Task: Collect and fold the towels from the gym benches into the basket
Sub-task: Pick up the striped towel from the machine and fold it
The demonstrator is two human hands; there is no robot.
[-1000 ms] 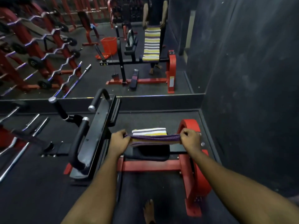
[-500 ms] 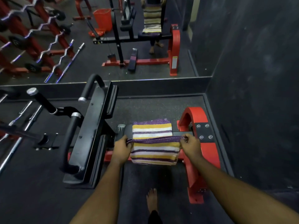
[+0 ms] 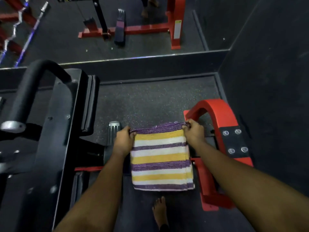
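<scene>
Between both hands, left [image 3: 124, 141] and right [image 3: 194, 133], each grip pinching a corner, hangs a folded purple-yellow-white striped towel [image 3: 161, 162].

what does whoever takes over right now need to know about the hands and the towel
Left hand pinches the top left corner of the striped towel; right hand pinches its top right corner.
The towel is held up beside the red machine frame, layers stacked at its right edge, so it is at least partly folded.
Left to do: any last fold, then into the basket, which is not in view.
</scene>
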